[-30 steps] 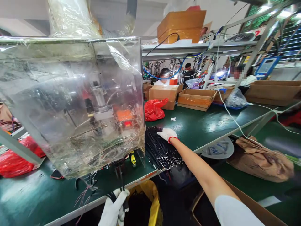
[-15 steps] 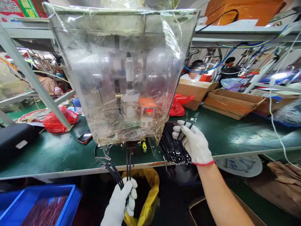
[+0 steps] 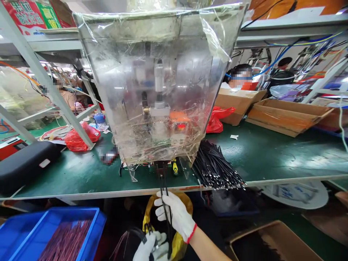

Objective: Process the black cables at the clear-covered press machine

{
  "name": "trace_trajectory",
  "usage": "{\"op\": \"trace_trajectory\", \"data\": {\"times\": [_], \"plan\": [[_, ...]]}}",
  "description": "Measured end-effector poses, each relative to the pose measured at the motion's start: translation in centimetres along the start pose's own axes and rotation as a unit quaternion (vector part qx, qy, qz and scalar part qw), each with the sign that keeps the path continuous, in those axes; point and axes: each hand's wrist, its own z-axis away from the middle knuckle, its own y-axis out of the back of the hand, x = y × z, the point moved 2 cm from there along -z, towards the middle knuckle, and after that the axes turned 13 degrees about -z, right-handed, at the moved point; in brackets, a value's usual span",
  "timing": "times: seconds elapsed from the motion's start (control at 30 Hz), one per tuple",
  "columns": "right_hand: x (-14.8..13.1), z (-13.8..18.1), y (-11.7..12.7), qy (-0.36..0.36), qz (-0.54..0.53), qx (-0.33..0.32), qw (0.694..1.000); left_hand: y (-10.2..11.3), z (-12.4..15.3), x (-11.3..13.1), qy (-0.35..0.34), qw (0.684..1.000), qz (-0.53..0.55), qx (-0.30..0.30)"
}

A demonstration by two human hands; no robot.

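My right hand (image 3: 179,215), in a white glove with a red cuff edge, pinches thin black cables (image 3: 166,212) just below the table edge. Their upper ends reach the dark slot (image 3: 161,168) under a machine behind a clear plastic guard (image 3: 168,90). Lower down, my left hand (image 3: 149,248), also gloved, is closed around a bunch of black cables (image 3: 136,232); thin reddish wires trail from it at the left. A pile of black cables (image 3: 217,165) with pale tips lies on the table to the right.
A yellow-handled tool (image 3: 175,168) lies beside the slot. A yellow bag (image 3: 187,203) hangs open below the table edge. Blue trays (image 3: 102,219) with dark red wires stand lower left, an open cardboard box (image 3: 231,246) lower right. People sit beyond the table.
My right hand has moved from the cable pile left and down to the slot. My left hand has dropped lower with its bunch. The view has shifted left.
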Motion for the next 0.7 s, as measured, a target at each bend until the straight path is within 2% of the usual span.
{"op": "trace_trajectory", "data": {"times": [0.13,0.23,0.33,0.43,0.53,0.7], "plan": [[-2.5,-2.0,-2.1,0.001,-0.010,-0.021,1.000,-3.1,1.4,2.8,0.036,0.997,0.060,-0.014],[-4.8,-3.5,-3.8,0.008,-0.007,-0.027,1.000,-5.5,2.5,5.0,0.011,0.995,0.098,-0.016],[-5.6,-3.4,-4.2,-0.047,0.007,-0.032,0.998,-7.1,3.2,6.6,0.014,0.991,0.135,-0.003],[-5.2,-2.3,-3.9,-0.096,0.060,-0.025,0.993,-7.6,3.4,7.5,0.027,0.990,0.136,0.036],[-5.0,-2.1,-3.9,-0.075,0.084,-0.009,0.994,-7.4,3.0,7.7,0.005,0.990,0.124,0.063],[-5.6,-3.9,-4.5,-0.067,0.049,-0.001,0.997,-6.2,2.1,6.8,-0.020,0.990,0.128,0.053]]}}
